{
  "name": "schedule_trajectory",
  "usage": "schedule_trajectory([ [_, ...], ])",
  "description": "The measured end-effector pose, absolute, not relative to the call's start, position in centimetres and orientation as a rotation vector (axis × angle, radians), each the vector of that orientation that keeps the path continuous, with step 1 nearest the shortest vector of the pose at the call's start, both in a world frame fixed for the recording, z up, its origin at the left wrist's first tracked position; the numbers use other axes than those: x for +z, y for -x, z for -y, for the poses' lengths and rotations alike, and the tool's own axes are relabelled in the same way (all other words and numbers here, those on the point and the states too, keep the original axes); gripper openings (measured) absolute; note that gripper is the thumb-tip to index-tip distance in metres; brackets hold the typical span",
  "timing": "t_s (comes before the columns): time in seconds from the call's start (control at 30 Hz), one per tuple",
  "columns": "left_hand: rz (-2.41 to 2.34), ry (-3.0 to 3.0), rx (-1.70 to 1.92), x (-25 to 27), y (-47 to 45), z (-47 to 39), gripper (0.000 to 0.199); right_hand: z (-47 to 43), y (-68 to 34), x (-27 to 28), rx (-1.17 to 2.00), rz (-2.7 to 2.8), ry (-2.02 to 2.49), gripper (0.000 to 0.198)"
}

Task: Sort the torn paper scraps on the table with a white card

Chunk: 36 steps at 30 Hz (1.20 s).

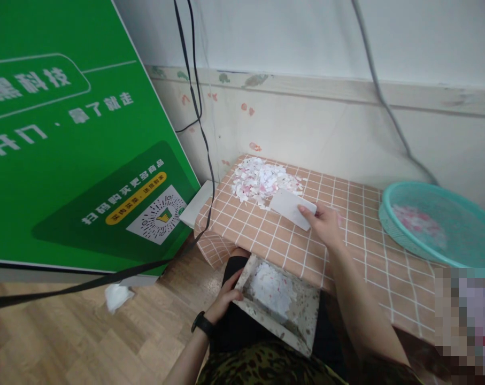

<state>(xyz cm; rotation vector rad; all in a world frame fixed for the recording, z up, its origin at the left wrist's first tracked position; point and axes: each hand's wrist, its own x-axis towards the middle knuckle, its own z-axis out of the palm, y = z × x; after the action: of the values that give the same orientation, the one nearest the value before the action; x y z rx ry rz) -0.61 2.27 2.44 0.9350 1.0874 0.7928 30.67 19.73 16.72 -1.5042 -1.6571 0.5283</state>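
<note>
My right hand (324,224) pinches a flat white card (292,207) over the table, its far edge at the near side of a heap of paper scraps (260,179). The scraps are mostly white with some pink. Below the table's front edge, my left hand (228,291) grips the left rim of a stained, shallow tray (266,318). White paper scraps (270,286) lie inside this tray, which is tilted above my lap. Part of the left fingers is hidden by the tray's side.
A brown checked cloth covers the table (370,240). At its right stands a turquoise mesh basket (402,190) with pink and white scraps. A green panel (85,133) fills the left, with a black strap (205,144) hanging in front. A white crumpled item (117,297) lies on the floor.
</note>
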Motion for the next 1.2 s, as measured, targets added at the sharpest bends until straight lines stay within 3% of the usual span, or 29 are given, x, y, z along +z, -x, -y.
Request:
schedule_trajectory([
  [0.5, -1.109, -0.933, 0.797, 2.4, 0.5, -2.2, 0.076, -19.6, -31.0, 17.6, 0.620, 1.783, 1.475, 0.047],
  [0.63, -1.122, -0.945, 0.800, 2.1, 0.6, -2.1, 0.075, -20.0, -32.3, 17.0, 0.733, 1.552, 1.488, 0.043],
  [0.83, -1.142, -0.957, 0.798, 2.1, 0.6, -2.2, 0.075, -20.2, -32.6, 16.9, 0.594, 1.643, 1.548, 0.047],
  [1.2, -1.116, -0.936, 0.775, 2.7, 0.6, -2.3, 0.077, -19.9, -31.9, 17.4, 0.704, 1.714, 1.507, 0.044],
])
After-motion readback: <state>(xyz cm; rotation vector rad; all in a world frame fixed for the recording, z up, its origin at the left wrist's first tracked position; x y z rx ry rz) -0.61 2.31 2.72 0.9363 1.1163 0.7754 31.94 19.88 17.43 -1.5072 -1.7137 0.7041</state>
